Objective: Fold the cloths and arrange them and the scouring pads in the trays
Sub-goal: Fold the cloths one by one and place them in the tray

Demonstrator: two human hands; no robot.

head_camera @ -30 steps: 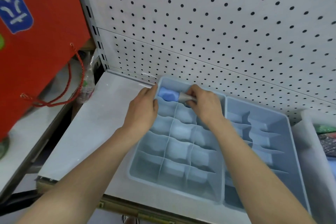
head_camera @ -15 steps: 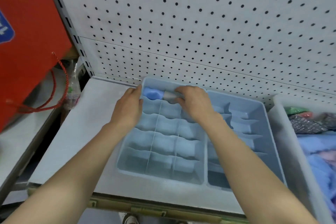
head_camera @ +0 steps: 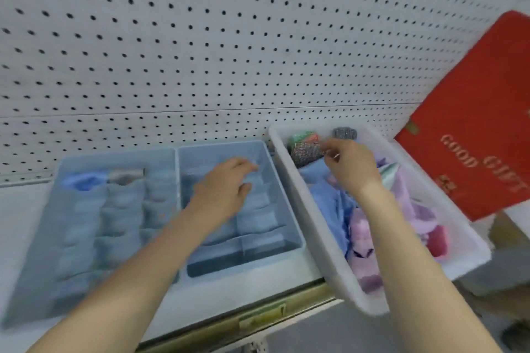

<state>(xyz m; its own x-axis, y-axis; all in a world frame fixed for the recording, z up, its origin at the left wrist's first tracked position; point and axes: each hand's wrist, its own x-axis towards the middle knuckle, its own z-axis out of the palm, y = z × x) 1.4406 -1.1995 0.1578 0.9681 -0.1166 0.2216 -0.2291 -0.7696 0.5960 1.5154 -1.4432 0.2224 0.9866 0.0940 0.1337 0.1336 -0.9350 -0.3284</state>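
- Perforated white pegboard [head_camera: 229, 37] fills the wall behind a pale shelf [head_camera: 17, 209]; only the head view shows the scene, and it is smeared by motion.
- Two blue divided trays sit side by side on the shelf, touching: the left tray [head_camera: 114, 156] and the right tray [head_camera: 218, 146].
- In the left tray's back row, a folded blue cloth [head_camera: 83, 180] fills the far-left compartment, with a grey roll [head_camera: 126, 176] in the one just to its right.
- A white bin [head_camera: 321, 238] stands tilted just beside the right tray, its front end overhanging the shelf edge.
- At the bin's far end lie a silver scouring pad [head_camera: 305, 153], a green-and-red pad [head_camera: 301, 137] behind it, and a darker grey pad [head_camera: 344, 133] by the back wall.
- Loose cloths fill the rest of the bin: a light blue cloth [head_camera: 324, 189] and a pink cloth [head_camera: 364, 238] among them.
- The left hand [head_camera: 226, 189] hangs over the right tray, fingers loosely bent and slightly spread, holding nothing.
- The right hand [head_camera: 350, 166] reaches into the bin, fingers curled, with thumb and forefinger pinching the silver scouring pad's right edge; the pad lies on the light blue cloth, just left of the fingertips.
- A red gift bag [head_camera: 473, 123] leans against the wall, right of the bin.
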